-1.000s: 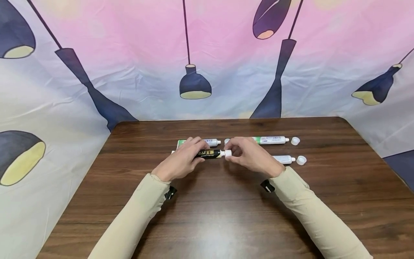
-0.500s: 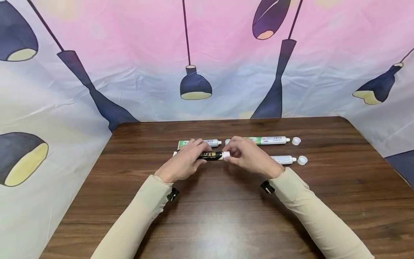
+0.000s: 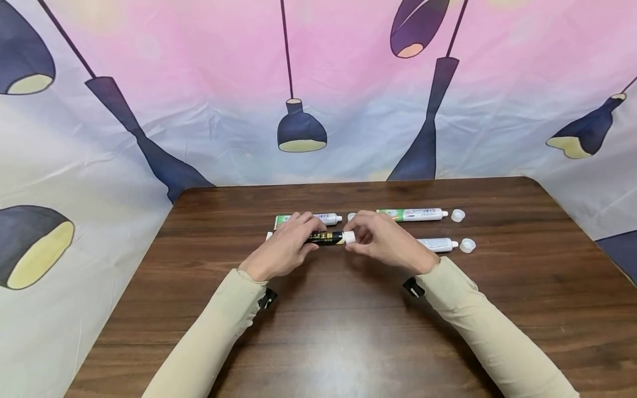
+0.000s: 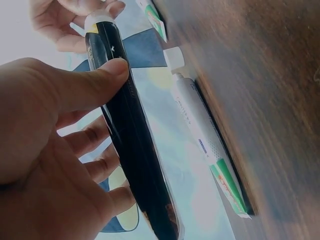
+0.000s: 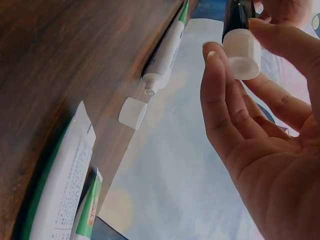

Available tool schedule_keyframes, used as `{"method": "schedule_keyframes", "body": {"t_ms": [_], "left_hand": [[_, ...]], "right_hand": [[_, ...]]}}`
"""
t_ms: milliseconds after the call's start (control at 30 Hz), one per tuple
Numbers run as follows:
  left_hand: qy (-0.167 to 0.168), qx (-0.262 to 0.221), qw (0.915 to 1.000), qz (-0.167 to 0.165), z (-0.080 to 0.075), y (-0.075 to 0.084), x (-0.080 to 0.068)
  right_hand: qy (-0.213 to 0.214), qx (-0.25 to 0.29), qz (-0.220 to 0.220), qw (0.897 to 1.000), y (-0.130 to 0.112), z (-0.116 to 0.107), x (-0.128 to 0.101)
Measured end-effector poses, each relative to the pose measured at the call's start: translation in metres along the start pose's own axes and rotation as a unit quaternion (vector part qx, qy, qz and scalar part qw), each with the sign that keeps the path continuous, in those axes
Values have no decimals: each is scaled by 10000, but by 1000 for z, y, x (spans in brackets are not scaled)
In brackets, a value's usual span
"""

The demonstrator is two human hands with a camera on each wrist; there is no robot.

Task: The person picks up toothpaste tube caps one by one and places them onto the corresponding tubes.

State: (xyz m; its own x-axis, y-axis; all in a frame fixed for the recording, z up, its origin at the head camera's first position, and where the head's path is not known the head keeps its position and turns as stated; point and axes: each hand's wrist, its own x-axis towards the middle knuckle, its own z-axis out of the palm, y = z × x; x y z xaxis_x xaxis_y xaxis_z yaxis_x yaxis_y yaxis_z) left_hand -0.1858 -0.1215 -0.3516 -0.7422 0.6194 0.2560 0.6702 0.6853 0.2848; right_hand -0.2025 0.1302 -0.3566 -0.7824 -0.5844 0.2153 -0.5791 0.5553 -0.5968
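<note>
My left hand (image 3: pixel 298 236) grips a black toothpaste tube (image 3: pixel 325 238) just above the wooden table (image 3: pixel 348 331). The left wrist view shows the thumb (image 4: pixel 95 82) pressed on the black tube (image 4: pixel 132 150) and the fingers curled beneath it. A white cap (image 3: pixel 350 237) sits on the tube's right end. My right hand (image 3: pixel 362 235) pinches that cap. In the right wrist view the white cap (image 5: pixel 242 52) lies between the thumb and the index fingertip (image 5: pixel 212 55).
Three white-and-green tubes lie uncapped on the table: one behind my left hand (image 3: pixel 325 219), one at the back right (image 3: pixel 413 214), one to the right (image 3: pixel 438 244). Loose white caps (image 3: pixel 458 215) (image 3: pixel 467 245) (image 3: pixel 351 216) lie by them. Patterned cloth walls surround the table.
The white cap has moved slightly left along the nozzle of the black tube. Both hands stay in almost the same place.
</note>
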Motion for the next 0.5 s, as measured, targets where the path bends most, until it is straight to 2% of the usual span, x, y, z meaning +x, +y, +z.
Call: {"method": "schedule_keyframes", "body": {"t_ms": [133, 367, 500], "left_hand": [[-66, -34, 10000, -42, 0, 1, 0], [-102, -90, 9999, -57, 3, 2, 0], [-98, -85, 9999, -82, 3, 2, 2]], "right_hand": [[-15, -125, 17, 9999, 2, 0, -1], [-96, 244, 119, 9996, 4, -3, -2], [-61, 184, 94, 9998, 4, -5, 0]]}}
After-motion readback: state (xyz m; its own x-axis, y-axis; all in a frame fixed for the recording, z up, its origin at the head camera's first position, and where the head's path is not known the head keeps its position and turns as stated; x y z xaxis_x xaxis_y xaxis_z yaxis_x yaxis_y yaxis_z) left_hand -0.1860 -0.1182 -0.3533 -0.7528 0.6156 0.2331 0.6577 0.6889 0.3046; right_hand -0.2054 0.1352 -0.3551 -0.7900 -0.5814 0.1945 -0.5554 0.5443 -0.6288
